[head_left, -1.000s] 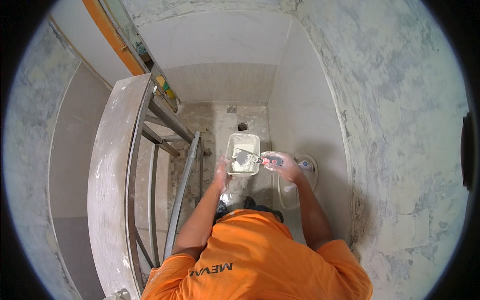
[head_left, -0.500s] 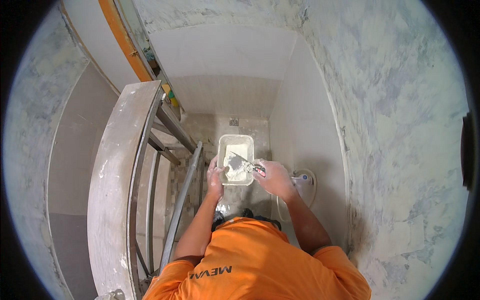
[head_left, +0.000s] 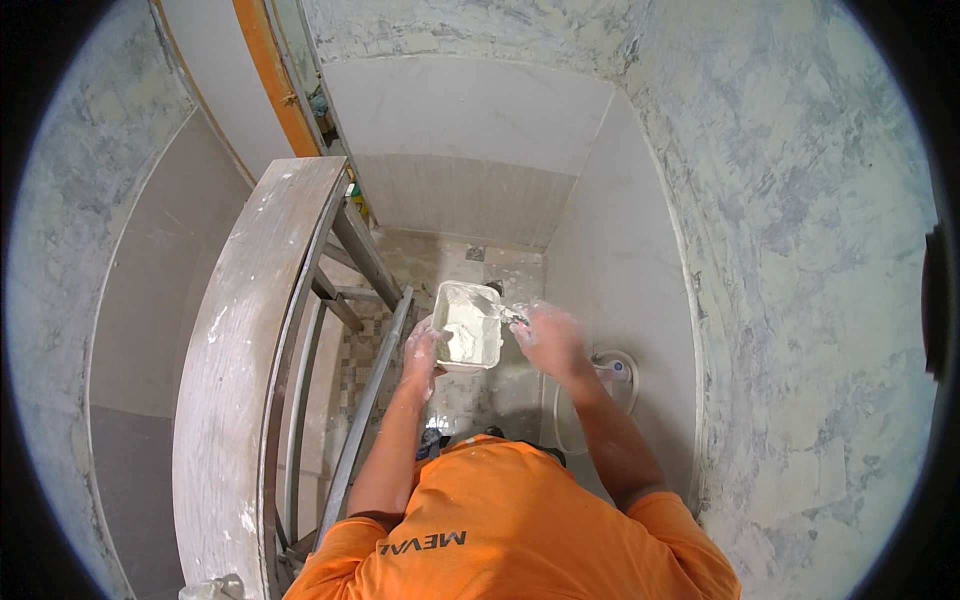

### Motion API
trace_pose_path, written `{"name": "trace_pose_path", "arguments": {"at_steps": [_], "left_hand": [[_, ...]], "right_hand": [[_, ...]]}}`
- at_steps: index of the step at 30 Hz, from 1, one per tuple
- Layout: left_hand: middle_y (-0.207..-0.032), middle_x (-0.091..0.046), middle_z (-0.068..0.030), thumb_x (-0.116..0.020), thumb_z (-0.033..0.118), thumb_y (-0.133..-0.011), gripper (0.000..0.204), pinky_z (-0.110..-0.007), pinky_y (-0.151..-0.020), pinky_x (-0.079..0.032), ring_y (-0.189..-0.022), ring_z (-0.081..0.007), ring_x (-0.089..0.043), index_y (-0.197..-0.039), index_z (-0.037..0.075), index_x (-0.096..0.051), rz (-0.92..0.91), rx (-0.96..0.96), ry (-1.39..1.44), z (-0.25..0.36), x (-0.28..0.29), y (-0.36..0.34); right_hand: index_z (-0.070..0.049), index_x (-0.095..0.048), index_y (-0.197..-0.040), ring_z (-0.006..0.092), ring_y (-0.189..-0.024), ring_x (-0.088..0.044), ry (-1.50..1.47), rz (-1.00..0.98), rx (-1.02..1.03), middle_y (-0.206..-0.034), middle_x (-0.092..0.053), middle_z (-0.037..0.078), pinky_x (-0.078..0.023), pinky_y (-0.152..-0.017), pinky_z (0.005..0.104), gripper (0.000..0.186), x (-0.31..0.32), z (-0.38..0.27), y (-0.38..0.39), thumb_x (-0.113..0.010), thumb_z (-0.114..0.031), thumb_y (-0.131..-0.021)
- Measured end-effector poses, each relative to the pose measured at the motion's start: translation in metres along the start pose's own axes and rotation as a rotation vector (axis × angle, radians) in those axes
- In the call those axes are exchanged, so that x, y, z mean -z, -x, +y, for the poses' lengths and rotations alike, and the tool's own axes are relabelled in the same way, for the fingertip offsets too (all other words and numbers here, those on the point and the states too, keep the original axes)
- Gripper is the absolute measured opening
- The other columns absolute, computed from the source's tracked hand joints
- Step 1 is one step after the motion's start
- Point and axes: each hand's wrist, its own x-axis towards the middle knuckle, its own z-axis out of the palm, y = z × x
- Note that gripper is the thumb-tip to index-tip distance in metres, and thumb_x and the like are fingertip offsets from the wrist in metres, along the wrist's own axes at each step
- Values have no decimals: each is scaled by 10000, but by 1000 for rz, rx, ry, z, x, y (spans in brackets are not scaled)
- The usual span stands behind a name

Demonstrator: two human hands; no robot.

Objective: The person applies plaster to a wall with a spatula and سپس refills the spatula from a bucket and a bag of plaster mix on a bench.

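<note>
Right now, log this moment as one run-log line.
left hand: holds white tub of pale paste | right hand: holds scraper at tub's right rim | left side: board and metal frame

- Right hand (head_left: 546, 342): motion-blurred, hides most of putty knife (head_left: 508, 314) handle
- Left hand (head_left: 421, 352): some fingers hidden behind tub (head_left: 468, 368)
- Feet (head_left: 432, 438): mostly hidden by orange shirt (head_left: 520, 520)
- Whitish lump (head_left: 214, 589): cut off by lower edge, kind unclear

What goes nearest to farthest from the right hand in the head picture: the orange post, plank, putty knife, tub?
1. Putty knife: held in the right hand.
2. Tub: just left of the hand.
3. Plank: farther left.
4. Orange post: farthest, upper left.
</note>
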Motion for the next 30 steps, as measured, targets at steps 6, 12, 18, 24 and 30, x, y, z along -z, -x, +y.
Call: {"name": "trace_pose_path", "arguments": {"at_steps": [6,12,18,24,30], "left_hand": [[-1255,-644,-80,-559,257,-913,515,-461,-856,-565,-1103,-228,-652,-1411,130,-576,1,-76,10,1,3,-1],[-1295,-620,-83,-532,261,-906,535,-462,-873,-563,-1158,-231,-626,-1427,144,-569,34,-91,86,-20,31,-18],[-1306,-618,-72,-514,310,-920,545,-496,-891,-527,-1177,-241,-609,-1443,162,-557,-1,-78,62,-10,30,-16],[-1324,-621,-75,-500,364,-944,531,-516,-903,-490,-1159,-256,-607,-1431,165,-569,33,35,89,-23,45,-32],[-1308,-632,-75,-501,351,-947,502,-521,-937,-474,-1171,-253,-595,-1401,158,-595,55,67,51,-25,52,-31]], "right_hand": [[-67,-702,-1082,396,-953,-679,68,-148,75,-1023,-667,176,-545,-852,506,243,-8,-41,12,-628,-239,-928],[-55,-715,-1126,404,-979,-670,-260,-52,170,-1090,-671,182,-544,-861,494,283,7,-32,6,-628,-244,-934],[-58,-706,-1143,400,-1013,-654,-109,-11,30,-1105,-671,176,-536,-873,494,307,-5,-40,-6,-642,-273,-934],[-44,-701,-1144,409,-1003,-650,-153,-17,178,-1089,-669,180,-535,-866,493,334,-27,-34,3,-657,-297,-932],[-54,-701,-1154,400,-1001,-654,-182,74,76,-1076,-662,194,-537,-857,488,332,-26,-28,0,-645,-306,-944]]}}
